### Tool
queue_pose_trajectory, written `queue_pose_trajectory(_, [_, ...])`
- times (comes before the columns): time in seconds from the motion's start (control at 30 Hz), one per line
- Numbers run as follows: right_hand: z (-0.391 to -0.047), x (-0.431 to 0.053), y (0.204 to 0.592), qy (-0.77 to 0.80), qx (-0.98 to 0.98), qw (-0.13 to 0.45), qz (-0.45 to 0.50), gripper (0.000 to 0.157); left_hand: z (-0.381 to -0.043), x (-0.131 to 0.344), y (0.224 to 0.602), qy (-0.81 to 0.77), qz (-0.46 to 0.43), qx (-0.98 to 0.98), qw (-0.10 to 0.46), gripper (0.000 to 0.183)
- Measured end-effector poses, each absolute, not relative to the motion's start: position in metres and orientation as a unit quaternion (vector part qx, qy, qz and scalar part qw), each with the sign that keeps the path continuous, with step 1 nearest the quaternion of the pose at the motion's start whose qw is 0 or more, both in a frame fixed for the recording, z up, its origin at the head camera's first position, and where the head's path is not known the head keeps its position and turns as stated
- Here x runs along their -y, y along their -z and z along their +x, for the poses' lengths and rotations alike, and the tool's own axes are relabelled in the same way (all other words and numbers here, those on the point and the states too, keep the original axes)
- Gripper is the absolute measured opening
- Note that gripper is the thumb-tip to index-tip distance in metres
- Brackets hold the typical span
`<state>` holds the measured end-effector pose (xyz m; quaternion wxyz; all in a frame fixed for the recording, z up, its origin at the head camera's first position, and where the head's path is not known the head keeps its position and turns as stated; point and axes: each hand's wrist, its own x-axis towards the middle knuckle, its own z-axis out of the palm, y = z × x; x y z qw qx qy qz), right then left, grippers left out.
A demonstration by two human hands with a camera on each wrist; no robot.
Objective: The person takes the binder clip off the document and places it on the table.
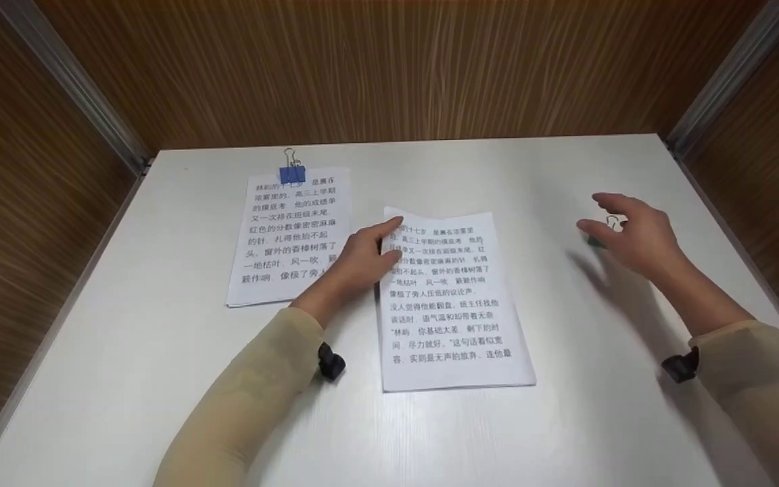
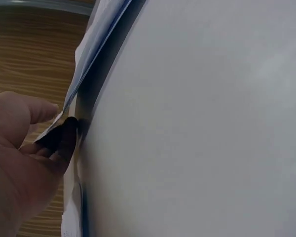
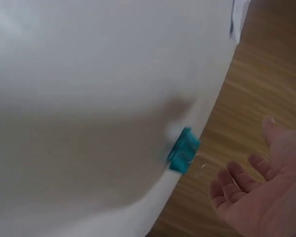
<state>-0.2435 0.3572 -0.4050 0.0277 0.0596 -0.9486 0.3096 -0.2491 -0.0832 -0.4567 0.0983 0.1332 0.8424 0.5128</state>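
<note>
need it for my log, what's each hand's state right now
Left hand: closed, pinching the edge of the nearer paper stack.
Right hand: open, holding nothing, near the green binder clip.

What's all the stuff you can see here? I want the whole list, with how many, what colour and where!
clipped papers: one stack, white with black print, table's left side
blue clip: one, blue, on that stack's far edge
loose papers: one stack, white with black print, middle of the table
green clip: one, blue-green, table's right side
table: one, white, under everything
walls: three, brown, behind and beside the table
metal strips: two, grey, wall corners
black gadgets: two, black, at the wrists
sleeves: two, tan, on the arms
left hand: one, bare, pinching the loose papers' left edge
right hand: one, bare, near the green clip
</note>
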Motion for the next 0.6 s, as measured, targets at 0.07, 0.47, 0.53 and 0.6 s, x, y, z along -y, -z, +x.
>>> queue_pose_trajectory(0.07, [-0.238, -0.345, 0.403, -0.294, 0.951, 0.034, 0.085, 0.069, -0.248, 0.082, 0.453, -0.468, 0.146, -0.868, 0.082, 0.068])
queue_pose_trajectory(0.47, [-0.203, -0.281, 0.409, -0.229, 0.950, 0.059, 0.205, 0.064, -0.222, 0.072, 0.435, -0.281, 0.153, -0.947, 0.023, 0.079])
queue_pose_trajectory(0.53, [-0.198, -0.273, 0.411, -0.215, 0.952, 0.043, 0.214, 0.067, -0.216, 0.071, 0.434, -0.240, 0.163, -0.957, 0.023, 0.082])
queue_pose_trajectory(0.6, [-0.192, -0.266, 0.412, -0.200, 0.954, 0.022, 0.221, 0.072, -0.209, 0.071, 0.433, -0.202, 0.177, -0.963, 0.027, 0.086])
